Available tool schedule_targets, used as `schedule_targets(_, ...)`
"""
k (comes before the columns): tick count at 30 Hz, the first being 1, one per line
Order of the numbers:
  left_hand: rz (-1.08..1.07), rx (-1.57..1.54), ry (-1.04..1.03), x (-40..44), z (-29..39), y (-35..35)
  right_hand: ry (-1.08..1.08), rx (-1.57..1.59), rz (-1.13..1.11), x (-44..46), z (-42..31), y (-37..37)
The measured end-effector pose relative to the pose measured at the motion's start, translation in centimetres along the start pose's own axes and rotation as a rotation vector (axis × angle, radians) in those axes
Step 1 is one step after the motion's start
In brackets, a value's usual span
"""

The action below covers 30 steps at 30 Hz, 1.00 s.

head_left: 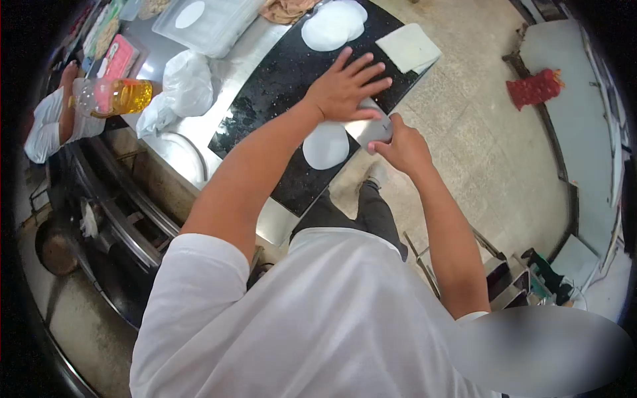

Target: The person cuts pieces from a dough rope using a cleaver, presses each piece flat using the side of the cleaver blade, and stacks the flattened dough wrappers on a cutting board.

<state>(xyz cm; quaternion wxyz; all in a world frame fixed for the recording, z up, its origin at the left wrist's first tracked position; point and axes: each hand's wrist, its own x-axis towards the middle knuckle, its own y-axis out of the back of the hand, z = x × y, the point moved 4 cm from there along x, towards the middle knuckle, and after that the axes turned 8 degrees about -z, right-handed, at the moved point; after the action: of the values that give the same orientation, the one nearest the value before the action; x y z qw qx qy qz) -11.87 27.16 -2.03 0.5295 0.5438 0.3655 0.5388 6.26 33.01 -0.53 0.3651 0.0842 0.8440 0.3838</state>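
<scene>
My left hand (346, 87) is spread over the black board, its fingers apart. Its thumb side lies by a flat grey metal blade or plate (373, 131) near the board's edge. The fingers and thumb of my right hand (403, 147) are closed on that metal piece at its outer end. Just below my left hand, a round white disc (326, 146) lies flat on the black board (255, 109). Several overlapping white discs (333, 25) sit at the board's far end, and a folded pale cloth (408, 48) lies at the far right corner.
A clear plastic bag (188, 83), an oil bottle (114, 97) and a plastic container (206, 25) stand to the left. A brown cloth (286, 9) lies beyond the board. Another person's arm (68, 103) is at far left. A red bag (535, 89) is at right.
</scene>
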Motion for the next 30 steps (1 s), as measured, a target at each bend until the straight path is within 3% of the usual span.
schedule_targets(4, 0.259, -0.006, 0.134, -0.8, 0.0, 2.8, -0.142, 0.230, 0.128, -5.1, -0.2, -4.6)
schedule_targets(6, -0.327, -0.370, 0.524, -2.5, 0.1, 2.2, -0.131, 0.275, 0.088, -9.8, -0.2, -8.8)
schedule_targets(8, -0.713, -0.569, 0.450, -5.3, 2.0, 1.4, -0.184, 0.306, -0.005, -14.3, -0.2, -11.1)
schedule_targets(9, -0.675, -0.678, 0.478, -6.8, 2.9, 1.6, -0.257, 0.323, -0.087, -16.2, 0.1, -11.8)
schedule_targets(10, -0.524, -0.680, 0.565, -8.0, 3.5, 1.9, -0.253, 0.314, -0.070, -17.7, 0.3, -11.7)
schedule_targets(12, -0.455, -0.700, 0.663, -9.6, 3.8, 2.5, -0.215, 0.251, -0.158, -18.8, 0.7, -11.4)
schedule_targets(14, -0.061, -0.739, 0.732, -11.5, 3.9, 1.7, -0.194, 0.276, -0.067, -17.8, 0.5, -9.4)
schedule_targets(16, -0.048, -0.736, 0.746, -11.6, 4.2, 1.8, -0.151, 0.212, 0.094, -13.8, 0.7, -6.2)
schedule_targets(20, 0.070, -0.799, 0.808, -12.5, 5.1, 2.3, 0.011, 0.209, 0.116, -4.1, -1.3, -3.6)
schedule_targets(23, 0.127, -0.834, 0.828, -13.4, 5.8, 3.0, 0.156, 0.182, -0.108, -2.5, -4.9, -5.7)
schedule_targets(26, 0.147, -0.823, 0.855, -13.5, 6.1, 4.3, 0.283, 0.065, -0.375, -3.5, -4.0, -7.5)
schedule_targets(28, 0.238, -1.216, 0.993, -11.9, 6.0, 4.7, 0.341, 0.086, -0.404, -3.2, -1.8, -5.8)
schedule_targets(30, 0.392, -1.189, 0.995, -10.0, 3.4, 4.6, 0.404, 0.097, -0.437, -2.8, 0.5, -3.7)
